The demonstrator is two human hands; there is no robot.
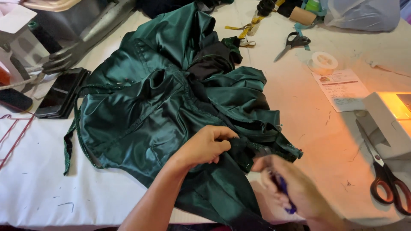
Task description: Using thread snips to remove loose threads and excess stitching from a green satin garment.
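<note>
Lying crumpled across the middle of the white surface (38,188), a dark green satin garment (171,107) is showing glossy folds, a black lining patch near its top and a thin glittery strap trailing off its left side. The left hand (205,145) is curling shut, its fingers pinching a dark, sparkly edge of the fabric at the garment's lower right. The right hand (295,188) is appearing blurred just beside it, its fingers closing around a small blue-purple tool (286,194) whose kind I cannot tell; the fingertips are sitting just at the same fabric edge. Farther out, on the right, a pair of scissors with red-brown handles (385,179) is lying near the surface's edge, just beside a pale grey box (383,117) that is glowing orange under warm light. Above that, a printed paper slip (342,90) is resting flat, with a white tape roll (323,62) touching its upper corner. Black-handled scissors (293,42) are lying near the top, close to a yellow measuring tape (248,28) and a cardboard tube (302,16). On the left, a dark phone (60,92) is lying near the garment's strap.
</note>
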